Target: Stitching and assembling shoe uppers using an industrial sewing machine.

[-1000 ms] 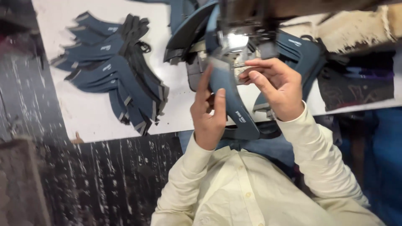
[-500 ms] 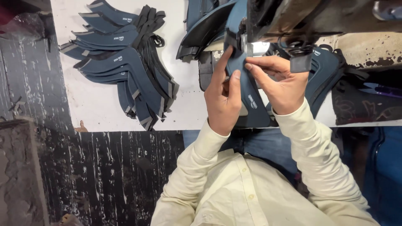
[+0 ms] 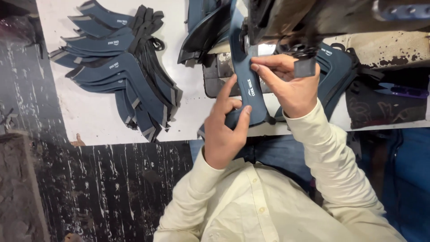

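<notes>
White worktable (image 3: 103, 116), sewing machine (image 3: 313, 18) overhead: left hand (image 3: 224, 130) and right hand (image 3: 286, 85) are both pinching the navy shoe-upper piece (image 3: 248, 85) at the table's near edge, stacked pieces (image 3: 121, 71) lying far left.

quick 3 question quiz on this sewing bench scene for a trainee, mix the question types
1. True or false: the left hand and the right hand both grip the same curved dark blue fabric piece.
2. Where does the fanned stack of matching blue pieces lie? A) on the white tabletop, toward the picture's left B) on the person's lap C) on top of the machine
3. Fill in: the purple-handled snips rest on a dark ____ at the picture's right.

Key: 1 true; 2 A; 3 cloth
</notes>
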